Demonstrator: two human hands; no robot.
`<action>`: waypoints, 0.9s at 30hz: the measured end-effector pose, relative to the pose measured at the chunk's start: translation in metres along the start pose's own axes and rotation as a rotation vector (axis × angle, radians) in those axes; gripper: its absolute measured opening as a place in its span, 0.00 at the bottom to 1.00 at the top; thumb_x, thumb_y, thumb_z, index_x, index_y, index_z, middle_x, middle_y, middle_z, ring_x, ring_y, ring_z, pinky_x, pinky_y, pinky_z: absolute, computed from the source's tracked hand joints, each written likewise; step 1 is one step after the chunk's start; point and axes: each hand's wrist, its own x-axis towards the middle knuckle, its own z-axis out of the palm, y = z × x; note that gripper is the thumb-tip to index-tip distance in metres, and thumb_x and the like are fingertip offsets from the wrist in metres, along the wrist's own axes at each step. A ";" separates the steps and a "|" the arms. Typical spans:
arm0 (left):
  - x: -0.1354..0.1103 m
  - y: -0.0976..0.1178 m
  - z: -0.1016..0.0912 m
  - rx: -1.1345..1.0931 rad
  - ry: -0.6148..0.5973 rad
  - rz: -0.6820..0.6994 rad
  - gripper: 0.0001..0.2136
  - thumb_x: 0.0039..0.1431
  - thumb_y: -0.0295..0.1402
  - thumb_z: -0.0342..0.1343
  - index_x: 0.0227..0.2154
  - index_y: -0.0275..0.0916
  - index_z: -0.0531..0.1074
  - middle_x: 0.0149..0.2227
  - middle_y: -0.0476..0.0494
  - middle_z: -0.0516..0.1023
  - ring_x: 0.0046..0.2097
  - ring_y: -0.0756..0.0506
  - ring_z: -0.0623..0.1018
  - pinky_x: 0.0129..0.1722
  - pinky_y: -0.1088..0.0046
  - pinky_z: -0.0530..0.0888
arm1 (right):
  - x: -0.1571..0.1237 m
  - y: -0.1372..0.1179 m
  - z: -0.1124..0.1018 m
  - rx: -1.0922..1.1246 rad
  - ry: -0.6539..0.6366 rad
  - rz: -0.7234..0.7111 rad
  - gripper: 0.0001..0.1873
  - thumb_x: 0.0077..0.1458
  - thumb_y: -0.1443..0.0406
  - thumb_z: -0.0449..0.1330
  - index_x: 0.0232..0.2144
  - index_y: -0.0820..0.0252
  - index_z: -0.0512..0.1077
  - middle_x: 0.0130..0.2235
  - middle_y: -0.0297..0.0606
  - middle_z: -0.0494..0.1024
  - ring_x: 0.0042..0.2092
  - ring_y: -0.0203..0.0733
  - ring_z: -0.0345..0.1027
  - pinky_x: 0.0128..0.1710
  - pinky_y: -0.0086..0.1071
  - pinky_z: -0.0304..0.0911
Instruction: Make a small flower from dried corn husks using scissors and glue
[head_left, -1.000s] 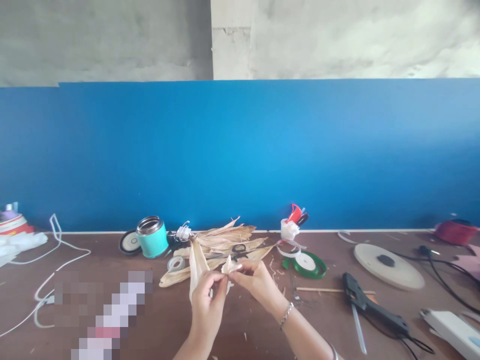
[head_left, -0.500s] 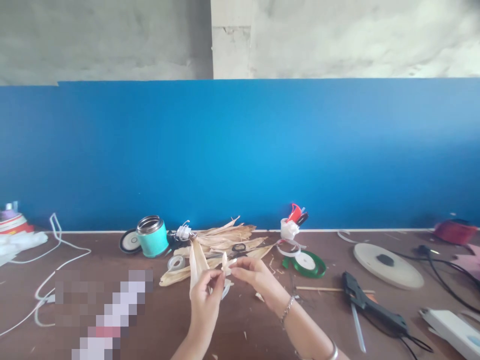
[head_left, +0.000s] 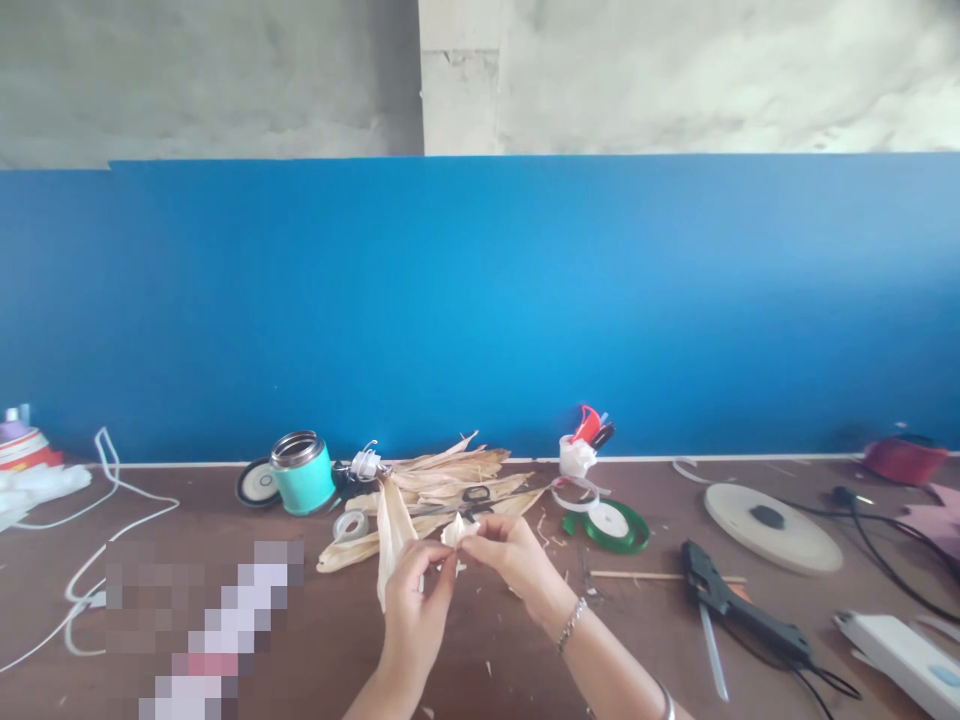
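Between both hands, low in the middle of the head view, is a small folded piece of pale corn husk (head_left: pixel 457 530). My left hand (head_left: pixel 418 590) pinches it from the left and below with thumb and fingertips. My right hand (head_left: pixel 504 555) grips its right side, fingers closed on it. Just beyond lies a spread of dried corn husks (head_left: pixel 442 480), one long strip hanging close to my left hand. A pair of scissors (head_left: pixel 475 496) rests on the husks. A roll of clear tape (head_left: pixel 350 526) sits left of them.
Left stands a turquoise open jar (head_left: pixel 304 480) beside its lid (head_left: pixel 259 483). Right are a green ribbon spool (head_left: pixel 628 527), a wooden stick (head_left: pixel 637 576), a glue gun (head_left: pixel 742 610), a round lid (head_left: pixel 795 545) and black cables. A cup of pens (head_left: pixel 577 456) stands before the blue panel (head_left: pixel 480 300).
The husk piece has turned and looks wider and more gathered than the upright, pointed shape before. My right hand's fingers have closed in nearer to my left fingertips.
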 end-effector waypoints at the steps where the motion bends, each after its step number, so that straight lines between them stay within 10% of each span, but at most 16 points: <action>1: 0.000 0.001 0.000 0.001 -0.005 0.001 0.09 0.55 0.37 0.54 0.26 0.40 0.74 0.28 0.44 0.77 0.32 0.45 0.76 0.33 0.72 0.71 | 0.000 0.001 0.000 0.020 -0.015 -0.012 0.10 0.40 0.62 0.62 0.18 0.62 0.67 0.19 0.28 0.64 0.24 0.31 0.54 0.25 0.26 0.49; 9: 0.002 0.004 -0.003 -0.022 0.026 -0.028 0.10 0.54 0.40 0.56 0.25 0.39 0.74 0.26 0.45 0.76 0.28 0.46 0.75 0.30 0.73 0.70 | 0.002 -0.002 -0.007 -0.011 -0.044 -0.034 0.14 0.45 0.57 0.61 0.19 0.63 0.70 0.22 0.31 0.69 0.25 0.32 0.59 0.27 0.26 0.54; 17: 0.005 -0.011 -0.004 -0.110 0.112 -0.313 0.16 0.50 0.46 0.56 0.28 0.36 0.75 0.23 0.44 0.76 0.25 0.46 0.72 0.23 0.75 0.67 | 0.021 0.042 -0.004 -0.769 0.098 -0.134 0.10 0.46 0.69 0.55 0.17 0.61 0.71 0.22 0.35 0.72 0.29 0.38 0.64 0.30 0.27 0.55; 27: 0.007 -0.014 -0.003 -0.175 0.123 -0.394 0.19 0.47 0.48 0.58 0.29 0.35 0.76 0.25 0.42 0.77 0.24 0.47 0.72 0.21 0.75 0.66 | 0.026 0.061 0.007 -0.763 0.143 -0.179 0.08 0.42 0.75 0.55 0.18 0.61 0.70 0.28 0.38 0.72 0.36 0.43 0.65 0.37 0.31 0.57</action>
